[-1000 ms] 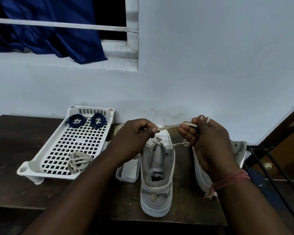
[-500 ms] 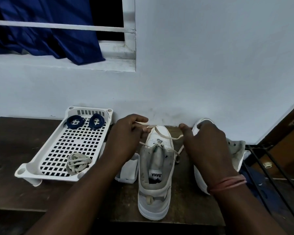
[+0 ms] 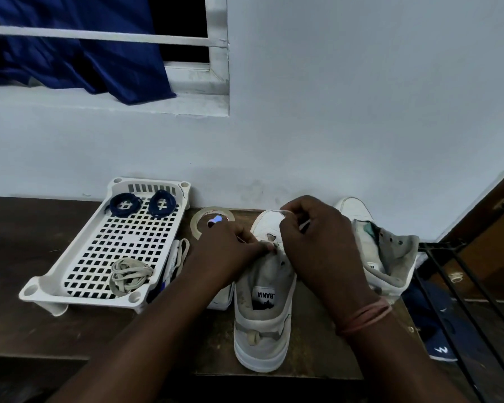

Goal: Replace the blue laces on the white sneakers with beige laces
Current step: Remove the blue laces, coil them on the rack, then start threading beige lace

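A white sneaker (image 3: 262, 330) stands on the dark wooden table (image 3: 41, 257), heel toward me. My left hand (image 3: 227, 248) pinches the beige lace (image 3: 284, 212) at the lowest eyelets on the tongue's left side. My right hand (image 3: 317, 237) holds the same lace above the toe. The second white sneaker (image 3: 384, 257) lies on its side to the right. Two coiled blue laces (image 3: 141, 203) sit at the far end of a white perforated tray (image 3: 79, 271). A bundled spare beige lace (image 3: 130, 274) lies at the tray's near end.
A roll of tape (image 3: 208, 221) lies against the wall behind my left hand. A small white box (image 3: 221, 298) sits under my left forearm. A black metal rack (image 3: 460, 301) stands off the table's right edge, with a blue shoe (image 3: 440, 341) on the floor.
Both hands have come down from holding the lace stretched in the air to the sneaker's front eyelets. The tape roll behind my left hand has come into view.
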`<state>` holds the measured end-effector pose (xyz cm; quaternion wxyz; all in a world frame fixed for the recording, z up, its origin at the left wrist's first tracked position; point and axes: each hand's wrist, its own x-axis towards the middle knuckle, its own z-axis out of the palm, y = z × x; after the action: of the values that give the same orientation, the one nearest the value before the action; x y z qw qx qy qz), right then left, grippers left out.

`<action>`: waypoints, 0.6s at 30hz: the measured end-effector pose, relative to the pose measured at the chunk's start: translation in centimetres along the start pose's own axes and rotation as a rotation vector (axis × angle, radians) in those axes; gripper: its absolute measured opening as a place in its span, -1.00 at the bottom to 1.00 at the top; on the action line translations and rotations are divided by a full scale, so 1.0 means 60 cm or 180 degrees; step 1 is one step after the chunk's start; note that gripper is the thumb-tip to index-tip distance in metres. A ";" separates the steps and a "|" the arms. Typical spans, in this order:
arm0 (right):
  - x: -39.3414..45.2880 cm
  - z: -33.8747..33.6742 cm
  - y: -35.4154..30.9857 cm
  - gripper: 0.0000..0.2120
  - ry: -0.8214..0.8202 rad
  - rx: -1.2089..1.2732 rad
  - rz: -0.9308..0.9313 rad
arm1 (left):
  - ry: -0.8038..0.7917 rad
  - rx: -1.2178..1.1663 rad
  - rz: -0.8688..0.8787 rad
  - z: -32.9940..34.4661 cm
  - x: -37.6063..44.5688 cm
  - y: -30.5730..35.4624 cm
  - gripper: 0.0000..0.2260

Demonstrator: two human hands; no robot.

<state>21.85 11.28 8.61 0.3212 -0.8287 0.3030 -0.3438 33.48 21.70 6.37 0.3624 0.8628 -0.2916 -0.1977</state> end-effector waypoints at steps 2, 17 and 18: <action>-0.004 0.010 -0.006 -0.92 -0.0251 0.0158 0.0195 | -0.0075 0.0086 -0.0016 0.003 0.001 0.001 -0.84; -0.020 0.059 0.052 -0.89 -0.0709 -0.0718 0.0237 | -0.0350 -0.1486 -0.0994 0.021 0.028 -0.046 -0.72; -0.021 0.060 0.053 -0.89 -0.0668 -0.0732 0.0264 | -0.0355 -0.1612 -0.1015 0.022 0.028 -0.044 -0.76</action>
<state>22.97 11.39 3.81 0.2681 -0.8782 0.3391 -0.2048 34.95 21.44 3.30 0.5138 0.7678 -0.1133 -0.3656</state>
